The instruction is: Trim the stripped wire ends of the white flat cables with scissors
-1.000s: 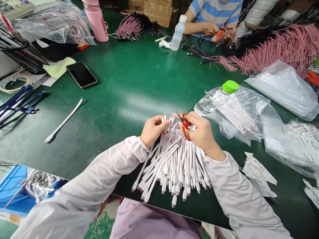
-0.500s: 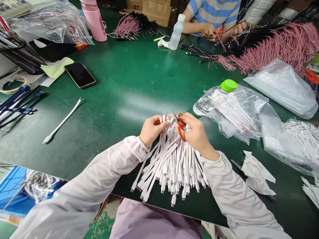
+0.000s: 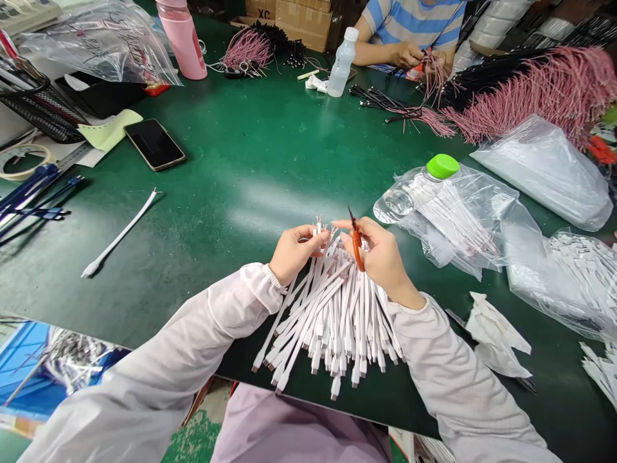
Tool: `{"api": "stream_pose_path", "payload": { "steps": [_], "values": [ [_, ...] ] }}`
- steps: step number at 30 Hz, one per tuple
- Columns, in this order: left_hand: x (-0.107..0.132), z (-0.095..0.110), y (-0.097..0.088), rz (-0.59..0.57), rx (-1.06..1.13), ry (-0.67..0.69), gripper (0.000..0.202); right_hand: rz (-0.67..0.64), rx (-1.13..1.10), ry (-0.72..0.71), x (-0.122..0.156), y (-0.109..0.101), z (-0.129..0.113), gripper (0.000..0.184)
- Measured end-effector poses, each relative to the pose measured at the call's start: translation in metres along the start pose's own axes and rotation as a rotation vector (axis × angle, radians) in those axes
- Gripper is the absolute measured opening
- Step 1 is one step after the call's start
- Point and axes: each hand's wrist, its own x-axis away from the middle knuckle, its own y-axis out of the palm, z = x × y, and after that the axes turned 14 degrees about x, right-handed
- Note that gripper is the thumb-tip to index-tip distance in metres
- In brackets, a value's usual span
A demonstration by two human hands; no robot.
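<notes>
Head view: a blue bin (image 3: 14,363) below the table (image 3: 202,193) edge on the left holds a tangle of pale scraps (image 3: 74,360). A black mesh holder (image 3: 45,116) is filled with pens (image 3: 10,51). To the right, one clear bag (image 3: 489,186) holds white leads (image 3: 465,225), and a second bag (image 3: 527,270) beside it holds more white pieces (image 3: 585,254).

Compared with half a second ago, the orange-handled scissors (image 3: 357,243) have turned: their tips now point up, away from the left hand (image 3: 297,252), which has kept its place. The co-worker's (image 3: 409,22) hands have drawn closer together over pink wires (image 3: 436,71).

The left hand pinches several white cables (image 3: 340,321) near their stripped ends; the right hand (image 3: 383,257) is closed round the scissors, forefinger extended toward those ends. The rest of the cables fan out beneath both hands, connectors toward the near edge. Fingers hide part of the wire ends.

A green-capped bottle (image 3: 407,196) partly covers the first bag. A phone (image 3: 155,145) and a lone white cable (image 3: 120,235) lie to the left.
</notes>
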Motion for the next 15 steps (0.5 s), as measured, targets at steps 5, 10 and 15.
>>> {"api": "stream_pose_path", "payload": {
  "steps": [5, 10, 15],
  "values": [
    [0.0022, 0.0030, 0.0017, -0.059, 0.002, -0.008, 0.039, 0.011, 0.013, -0.013, -0.0004, -0.0009, -0.0045, 0.028],
    [0.0026, 0.0026, 0.0019, -0.072, -0.069, 0.013, 0.043, 0.065, -0.001, -0.028, -0.0007, -0.0015, -0.0076, 0.029],
    [0.0029, 0.0016, 0.0021, -0.081, -0.089, 0.026, 0.044, 0.098, 0.100, -0.083, -0.0011, -0.0022, -0.0107, 0.024]
  ]
}}
